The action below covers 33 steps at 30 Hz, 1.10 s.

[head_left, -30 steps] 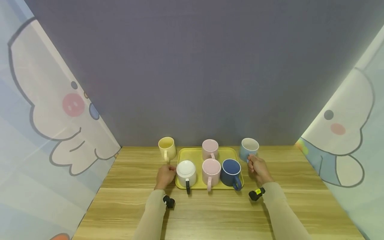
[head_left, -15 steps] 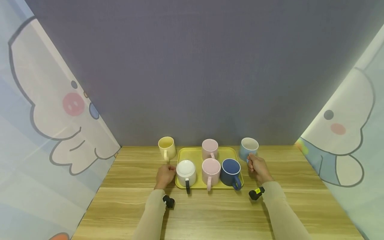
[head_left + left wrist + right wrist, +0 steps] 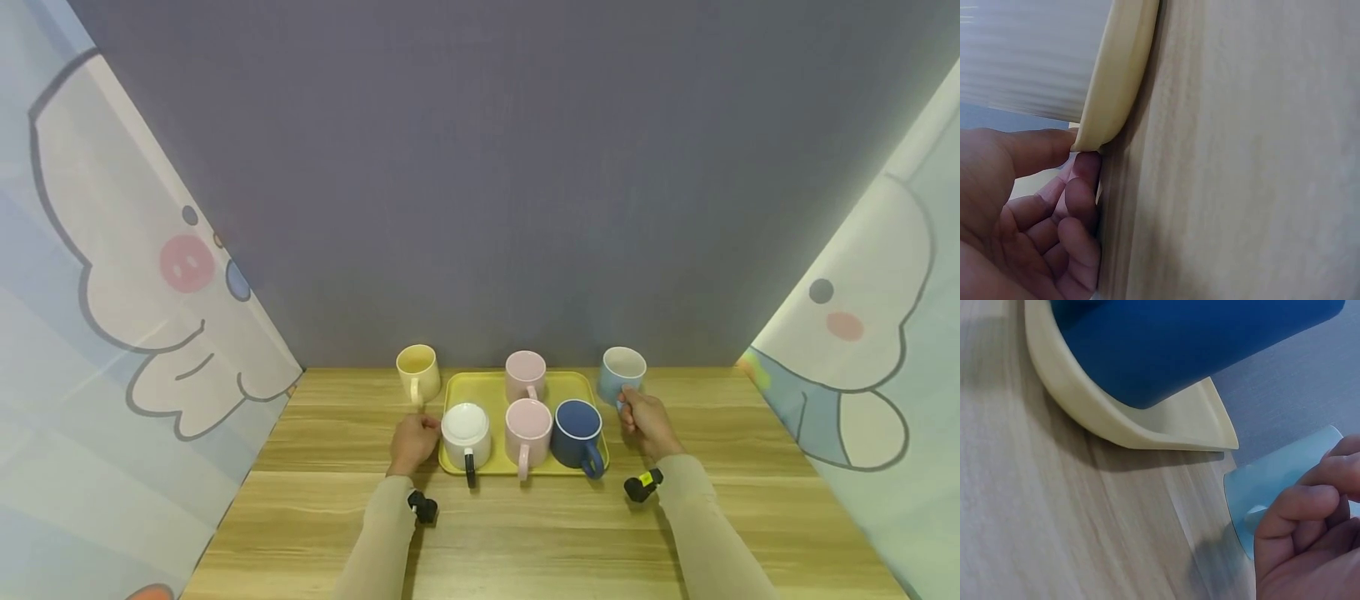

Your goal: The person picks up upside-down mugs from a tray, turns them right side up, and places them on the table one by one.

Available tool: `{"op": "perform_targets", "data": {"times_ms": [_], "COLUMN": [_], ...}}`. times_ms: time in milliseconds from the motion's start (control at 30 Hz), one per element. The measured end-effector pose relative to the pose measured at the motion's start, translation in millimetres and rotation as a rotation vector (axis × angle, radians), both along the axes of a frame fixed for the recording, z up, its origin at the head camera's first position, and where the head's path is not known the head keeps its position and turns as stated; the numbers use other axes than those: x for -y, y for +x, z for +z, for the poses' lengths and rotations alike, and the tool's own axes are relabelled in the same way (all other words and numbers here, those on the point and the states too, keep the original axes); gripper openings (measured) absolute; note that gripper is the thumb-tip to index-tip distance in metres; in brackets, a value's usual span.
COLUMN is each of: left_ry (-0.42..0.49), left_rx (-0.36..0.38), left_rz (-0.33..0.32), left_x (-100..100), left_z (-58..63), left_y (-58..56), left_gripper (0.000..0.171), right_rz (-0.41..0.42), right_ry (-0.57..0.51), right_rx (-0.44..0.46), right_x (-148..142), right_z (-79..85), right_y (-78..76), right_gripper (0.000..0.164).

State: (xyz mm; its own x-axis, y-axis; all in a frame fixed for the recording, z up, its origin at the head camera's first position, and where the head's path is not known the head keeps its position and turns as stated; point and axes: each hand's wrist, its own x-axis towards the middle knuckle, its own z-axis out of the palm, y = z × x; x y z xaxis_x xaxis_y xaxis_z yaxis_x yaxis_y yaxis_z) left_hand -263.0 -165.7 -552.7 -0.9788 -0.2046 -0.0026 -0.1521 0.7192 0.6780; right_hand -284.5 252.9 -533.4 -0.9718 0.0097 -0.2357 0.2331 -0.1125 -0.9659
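A yellow tray (image 3: 480, 387) on the wooden table carries a white mug (image 3: 466, 433) with a black handle, two pink mugs (image 3: 527, 429) (image 3: 525, 373) and a dark blue mug (image 3: 577, 430). My left hand (image 3: 429, 428) pinches the tray's left rim (image 3: 1119, 69), thumb (image 3: 1029, 150) on top and fingers (image 3: 1085, 187) curled beneath. My right hand (image 3: 630, 406) grips the handle of a light blue mug (image 3: 622, 372) that stands on the table just right of the tray. In the right wrist view my fingers (image 3: 1300, 509) curl by the light blue mug (image 3: 1266, 487), behind the dark blue mug (image 3: 1197, 344) and tray corner (image 3: 1166, 428).
A cream mug (image 3: 417, 372) stands on the table off the tray's back left corner. A grey wall closes the back, and cartoon-printed curtains (image 3: 135, 275) flank both sides. Bare wooden tabletop (image 3: 525, 533) stretches in front of the tray.
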Motion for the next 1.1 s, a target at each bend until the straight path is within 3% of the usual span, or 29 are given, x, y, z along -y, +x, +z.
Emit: {"op": "perform_targets", "data": {"times_ms": [133,400,533,633,700,833,1100], "left_ry": [-0.005,-0.006,-0.001,-0.002,-0.005,-0.007,-0.006], "left_rx": [-0.002,-0.009,-0.006,-0.004,0.0,0.011,0.002], "left_rz": [0.003,0.017,0.016,0.009,0.007,0.01,0.007], "left_x": [0,-2,-2,-2,-2,-1,0], "left_z": [0.1,0.5,-0.2,-0.8,-1.5,-2.0,-2.1], "left_y": [0.1,0.0,0.7,1.1,1.2,0.9,-1.2], "left_gripper": [0.01,0.009,0.009,0.009,0.009,0.01,0.01], "right_rz": [-0.011,-0.094,-0.133,-0.144,-0.148,-0.094,0.104], "right_ry": [0.018,0.179,0.191,0.213,0.277,0.408,0.431], "right_rx": [-0.012,-0.045,-0.053,-0.056,-0.065,-0.102,-0.158], "right_x": [1,5,9,13,16,19,24], "right_z": [-0.6,0.7,4.2,14.0,16.9,14.0,19.0], "right_y": [-1.1,1.7,4.3,13.0,19.6,30.8,51.7], "right_gripper": [0.032,0.033,0.034,0.045,0.043,0.027,0.021]}}
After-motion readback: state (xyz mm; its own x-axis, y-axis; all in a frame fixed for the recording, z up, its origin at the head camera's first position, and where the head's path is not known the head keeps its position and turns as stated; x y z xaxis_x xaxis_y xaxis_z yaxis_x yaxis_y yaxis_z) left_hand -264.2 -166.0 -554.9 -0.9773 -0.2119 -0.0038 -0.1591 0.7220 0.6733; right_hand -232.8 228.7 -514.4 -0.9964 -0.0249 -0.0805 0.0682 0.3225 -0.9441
